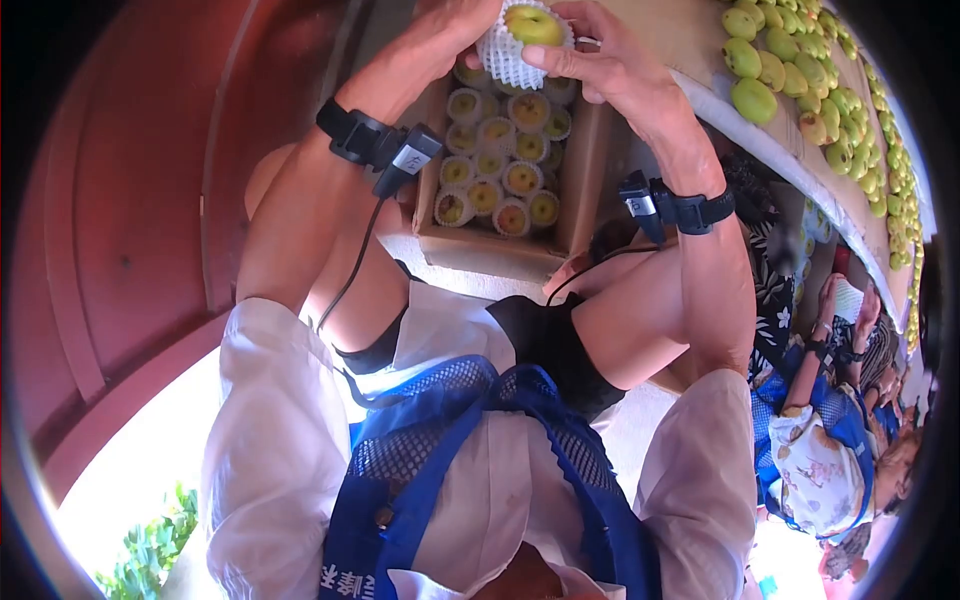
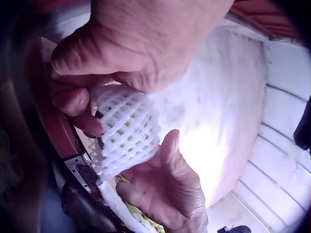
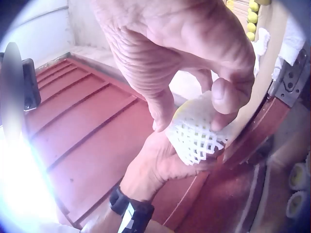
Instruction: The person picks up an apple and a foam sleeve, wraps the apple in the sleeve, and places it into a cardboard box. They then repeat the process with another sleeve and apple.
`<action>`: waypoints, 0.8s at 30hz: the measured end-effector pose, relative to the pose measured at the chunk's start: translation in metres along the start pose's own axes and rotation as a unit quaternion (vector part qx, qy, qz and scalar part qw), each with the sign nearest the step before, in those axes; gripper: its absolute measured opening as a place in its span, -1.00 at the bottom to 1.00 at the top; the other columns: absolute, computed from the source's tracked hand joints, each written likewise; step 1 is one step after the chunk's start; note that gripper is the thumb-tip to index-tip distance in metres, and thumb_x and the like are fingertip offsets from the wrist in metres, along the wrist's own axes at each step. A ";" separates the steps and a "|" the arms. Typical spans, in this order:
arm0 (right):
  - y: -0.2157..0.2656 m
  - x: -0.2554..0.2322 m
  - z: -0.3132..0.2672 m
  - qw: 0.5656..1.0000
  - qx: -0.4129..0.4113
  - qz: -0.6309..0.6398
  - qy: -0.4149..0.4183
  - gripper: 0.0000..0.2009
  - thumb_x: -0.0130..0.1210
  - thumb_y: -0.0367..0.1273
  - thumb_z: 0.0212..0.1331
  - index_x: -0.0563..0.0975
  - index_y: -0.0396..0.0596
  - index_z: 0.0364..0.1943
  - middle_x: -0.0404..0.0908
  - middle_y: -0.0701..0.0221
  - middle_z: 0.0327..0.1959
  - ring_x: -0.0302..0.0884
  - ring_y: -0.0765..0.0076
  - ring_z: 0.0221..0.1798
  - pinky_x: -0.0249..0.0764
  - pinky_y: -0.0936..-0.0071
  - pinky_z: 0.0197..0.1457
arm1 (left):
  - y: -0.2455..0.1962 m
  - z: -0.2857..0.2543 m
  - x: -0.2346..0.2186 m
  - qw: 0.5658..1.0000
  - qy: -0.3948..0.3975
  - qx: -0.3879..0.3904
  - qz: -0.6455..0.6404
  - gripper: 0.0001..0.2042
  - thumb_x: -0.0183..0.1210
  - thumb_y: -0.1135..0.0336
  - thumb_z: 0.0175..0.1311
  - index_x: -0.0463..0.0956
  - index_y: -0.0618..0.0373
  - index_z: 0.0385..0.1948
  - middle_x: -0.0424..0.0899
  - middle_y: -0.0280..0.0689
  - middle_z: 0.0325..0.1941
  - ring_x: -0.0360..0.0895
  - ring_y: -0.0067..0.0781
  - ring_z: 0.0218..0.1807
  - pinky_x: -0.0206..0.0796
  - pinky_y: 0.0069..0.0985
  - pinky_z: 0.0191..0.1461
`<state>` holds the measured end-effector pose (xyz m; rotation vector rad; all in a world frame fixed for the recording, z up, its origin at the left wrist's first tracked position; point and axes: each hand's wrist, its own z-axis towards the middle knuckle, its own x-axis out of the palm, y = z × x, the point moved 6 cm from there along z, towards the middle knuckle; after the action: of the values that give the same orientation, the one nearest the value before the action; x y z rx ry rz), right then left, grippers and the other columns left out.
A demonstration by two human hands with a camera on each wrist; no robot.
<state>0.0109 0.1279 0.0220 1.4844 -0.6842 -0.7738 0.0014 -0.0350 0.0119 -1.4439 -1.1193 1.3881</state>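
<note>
A yellow-green apple (image 1: 535, 27) sits in a white foam net sleeve (image 1: 512, 62), held up over an open carton. My left hand (image 1: 465, 28) grips the sleeved apple from the left, its curled fingers against the mesh in the left wrist view. From the other side my right hand (image 1: 625, 75) holds it too, thumb across the front of the sleeve near the fruit's bare top. The right wrist view shows the right fingers (image 3: 226, 97) curled at the net's edge, with the left hand (image 3: 163, 162) supporting it below.
Below the hands, the cardboard carton (image 1: 430, 215) holds rows of netted apples (image 1: 490, 160). Many loose green apples (image 1: 790, 70) lie on a covered surface (image 1: 720, 95) at the right. A red panel (image 1: 120, 200) stands left; another person (image 1: 820, 460) sits at the right.
</note>
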 end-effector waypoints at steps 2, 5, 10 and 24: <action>-0.007 0.001 0.004 0.999 -0.006 -0.038 0.001 -0.32 0.47 -0.28 0.13 0.35 -0.30 0.24 0.54 0.26 0.06 0.49 0.37 0.15 0.45 0.40 0.23 | 0.001 0.001 -0.002 0.999 0.008 -0.007 0.051 -0.31 -0.20 -0.26 0.51 0.39 0.29 0.24 0.60 0.00 0.14 0.59 -0.10 0.15 0.48 -0.27 0.11; -0.012 0.005 0.006 0.998 -0.021 -0.056 0.016 -0.24 0.50 -0.24 0.10 0.30 -0.28 0.28 0.51 0.23 0.11 0.45 0.35 0.21 0.42 0.38 0.29 | 0.004 0.005 -0.005 0.992 0.019 -0.020 0.120 -0.26 -0.23 -0.31 0.48 0.44 0.33 0.17 0.62 0.06 0.11 0.59 -0.03 0.15 0.45 -0.23 0.15; -0.006 0.016 0.006 0.997 -0.018 -0.053 0.048 -0.11 0.53 -0.16 0.05 0.21 -0.25 0.36 0.45 0.20 0.23 0.40 0.26 0.29 0.35 0.30 0.39 | 0.013 0.013 -0.008 0.980 0.032 -0.040 0.194 -0.16 -0.29 -0.40 0.44 0.54 0.40 0.07 0.65 0.16 0.05 0.58 0.09 0.17 0.40 -0.16 0.20; -0.016 0.036 0.012 0.983 0.009 -0.183 -0.017 -0.31 0.31 -0.37 -0.05 0.37 -0.25 0.26 0.56 0.11 0.13 0.50 0.21 0.24 0.35 0.35 0.36 | 0.012 0.001 -0.021 0.969 0.172 -0.107 0.139 -0.14 -0.25 -0.38 0.45 0.56 0.53 -0.04 0.67 0.28 -0.22 0.69 0.19 -0.19 0.50 -0.09 0.02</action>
<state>0.0220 0.0931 0.0041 1.6385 -0.4471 -1.0757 0.0016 -0.0582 0.0058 -1.9725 -0.8860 1.1620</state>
